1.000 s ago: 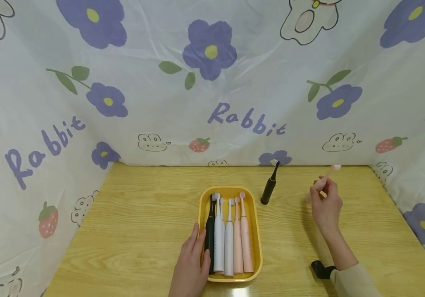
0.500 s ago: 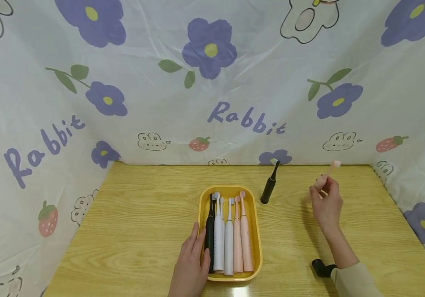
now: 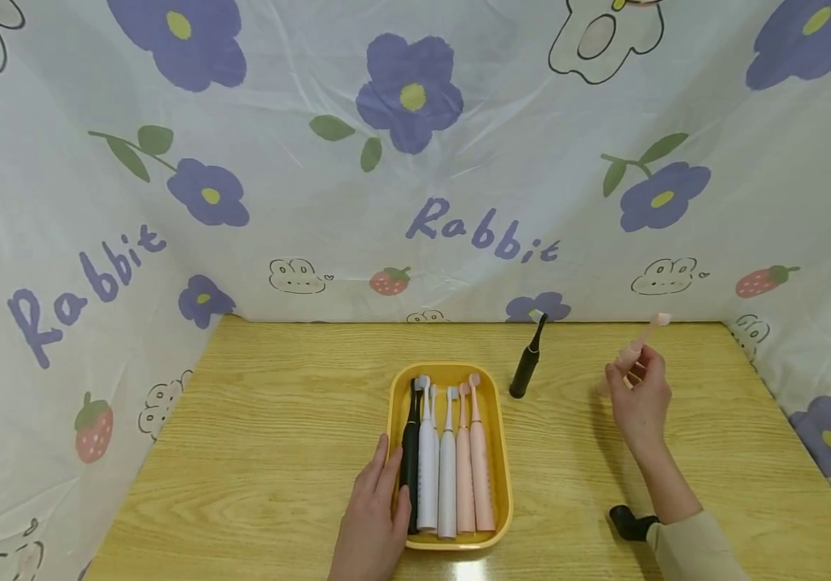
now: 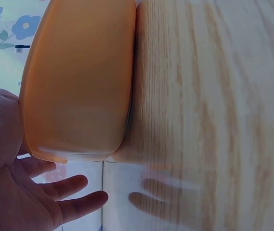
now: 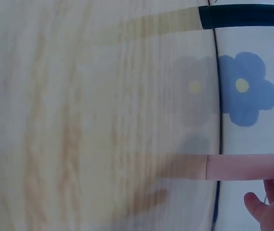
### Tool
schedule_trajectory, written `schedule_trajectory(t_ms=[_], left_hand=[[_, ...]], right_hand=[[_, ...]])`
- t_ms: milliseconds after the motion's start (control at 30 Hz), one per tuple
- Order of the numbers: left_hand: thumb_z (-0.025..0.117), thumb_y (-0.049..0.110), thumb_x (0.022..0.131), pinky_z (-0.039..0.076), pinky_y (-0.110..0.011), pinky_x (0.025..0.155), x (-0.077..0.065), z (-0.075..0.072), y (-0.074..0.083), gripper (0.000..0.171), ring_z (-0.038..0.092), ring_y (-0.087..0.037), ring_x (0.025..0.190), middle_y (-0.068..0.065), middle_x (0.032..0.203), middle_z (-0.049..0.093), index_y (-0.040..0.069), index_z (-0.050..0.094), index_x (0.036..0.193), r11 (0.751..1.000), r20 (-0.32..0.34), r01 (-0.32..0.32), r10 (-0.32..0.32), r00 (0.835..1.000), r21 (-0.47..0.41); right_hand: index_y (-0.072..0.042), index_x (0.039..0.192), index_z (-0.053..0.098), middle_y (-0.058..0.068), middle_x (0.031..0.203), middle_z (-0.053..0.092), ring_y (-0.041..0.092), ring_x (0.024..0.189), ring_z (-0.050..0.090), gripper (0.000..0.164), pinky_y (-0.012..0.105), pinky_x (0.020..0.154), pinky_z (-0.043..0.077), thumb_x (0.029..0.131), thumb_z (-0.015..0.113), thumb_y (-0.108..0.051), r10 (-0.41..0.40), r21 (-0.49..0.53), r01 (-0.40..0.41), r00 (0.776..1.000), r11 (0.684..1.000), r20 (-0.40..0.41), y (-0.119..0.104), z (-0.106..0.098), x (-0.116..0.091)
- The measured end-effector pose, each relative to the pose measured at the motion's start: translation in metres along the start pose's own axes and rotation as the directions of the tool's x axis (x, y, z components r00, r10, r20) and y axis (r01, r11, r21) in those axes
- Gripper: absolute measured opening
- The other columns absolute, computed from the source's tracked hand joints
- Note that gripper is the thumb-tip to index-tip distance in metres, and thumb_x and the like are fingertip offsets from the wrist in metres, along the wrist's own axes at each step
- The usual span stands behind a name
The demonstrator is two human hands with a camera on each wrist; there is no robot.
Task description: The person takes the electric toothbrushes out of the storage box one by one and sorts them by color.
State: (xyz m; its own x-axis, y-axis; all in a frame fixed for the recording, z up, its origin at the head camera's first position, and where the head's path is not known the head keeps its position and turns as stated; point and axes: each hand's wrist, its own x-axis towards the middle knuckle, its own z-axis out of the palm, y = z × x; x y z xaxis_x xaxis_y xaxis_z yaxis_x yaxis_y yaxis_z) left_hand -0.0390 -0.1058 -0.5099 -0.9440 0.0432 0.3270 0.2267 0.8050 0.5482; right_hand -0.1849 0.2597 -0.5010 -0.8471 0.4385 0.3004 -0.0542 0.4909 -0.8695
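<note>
My right hand pinches a pink electric toothbrush between thumb and fingers at the table's right side. Its brush head points up, and in the right wrist view the base of its handle meets its reflection at the tabletop. My left hand rests on the left rim of a yellow tray, its fingers fairly straight and the thumb over the inside. In the left wrist view the fingers spread loosely past the tray's wall. Inside the tray lie black, white and pink electric toothbrushes side by side.
A black electric toothbrush stands upright between the tray and my right hand. A patterned cloth hangs behind and at both sides of the wooden table. A black device sits at my right wrist.
The pink toothbrush in my right hand has shifted very slightly, and the fingers on it have moved a little. My left hand, the tray and the black toothbrush stay where they were.
</note>
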Motion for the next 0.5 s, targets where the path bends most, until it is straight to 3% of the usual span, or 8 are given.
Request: schedule_trajectory(t_ms=[100, 200, 300, 367, 500], left_hand=[[0.071, 0.006, 0.093, 0.055, -0.053, 0.095, 0.000, 0.000, 0.000, 0.051, 0.056, -0.040, 0.126, -0.022, 0.154, 0.046, -0.003, 0.058, 0.141, 1.000, 0.000, -0.002, 0.002, 1.000, 0.001], [0.071, 0.006, 0.093, 0.055, -0.053, 0.095, 0.000, -0.001, 0.000, 0.050, 0.056, -0.040, 0.126, -0.022, 0.154, 0.046, -0.003, 0.058, 0.141, 1.000, -0.004, -0.004, 0.004, 1.000, 0.002], [0.071, 0.005, 0.093, 0.055, -0.053, 0.094, 0.000, 0.000, 0.000, 0.050, 0.057, -0.040, 0.125, -0.022, 0.153, 0.046, -0.003, 0.058, 0.140, 1.000, -0.010, -0.008, 0.008, 1.000, -0.004], [0.071, 0.005, 0.093, 0.055, -0.052, 0.094, 0.000, 0.000, 0.000, 0.050, 0.057, -0.039, 0.125, -0.022, 0.153, 0.047, -0.003, 0.058, 0.141, 1.000, -0.010, -0.009, 0.008, 1.000, -0.007], [0.071, 0.005, 0.093, 0.056, -0.052, 0.094, 0.000, 0.000, 0.001, 0.050, 0.057, -0.039, 0.125, -0.022, 0.153, 0.047, -0.003, 0.058, 0.141, 1.000, -0.008, -0.001, 0.001, 1.000, -0.005]], right_hand=[[0.003, 0.146, 0.041, 0.014, 0.141, 0.048, 0.020, 0.114, 0.054, 0.057, 0.038, 0.099, 0.048, 0.097, 0.067, -0.012, 0.030, 0.048, -0.027, 0.999, 0.998, -0.045, -0.006, -0.002, -0.001], [-0.002, 0.147, 0.040, 0.010, 0.144, 0.040, 0.015, 0.115, 0.052, 0.061, 0.033, 0.097, 0.047, 0.096, 0.070, -0.014, 0.047, 0.121, -0.031, 0.990, 0.992, -0.131, -0.019, -0.007, -0.003], [-0.005, 0.143, 0.042, 0.005, 0.140, 0.039, 0.010, 0.111, 0.051, 0.054, 0.027, 0.093, 0.049, 0.095, 0.067, -0.011, 0.047, 0.216, 0.012, 0.962, 0.976, -0.268, -0.036, -0.014, -0.004], [-0.006, 0.138, 0.044, 0.002, 0.136, 0.039, 0.009, 0.108, 0.051, 0.047, 0.025, 0.090, 0.049, 0.095, 0.063, -0.006, 0.052, 0.299, 0.063, 0.930, 0.952, -0.363, -0.051, -0.019, -0.003], [-0.002, 0.125, 0.049, 0.005, 0.125, 0.045, 0.017, 0.101, 0.052, 0.035, 0.028, 0.085, 0.047, 0.092, 0.054, 0.006, 0.001, 0.447, 0.233, 0.885, 0.863, -0.465, -0.081, -0.024, -0.004]])
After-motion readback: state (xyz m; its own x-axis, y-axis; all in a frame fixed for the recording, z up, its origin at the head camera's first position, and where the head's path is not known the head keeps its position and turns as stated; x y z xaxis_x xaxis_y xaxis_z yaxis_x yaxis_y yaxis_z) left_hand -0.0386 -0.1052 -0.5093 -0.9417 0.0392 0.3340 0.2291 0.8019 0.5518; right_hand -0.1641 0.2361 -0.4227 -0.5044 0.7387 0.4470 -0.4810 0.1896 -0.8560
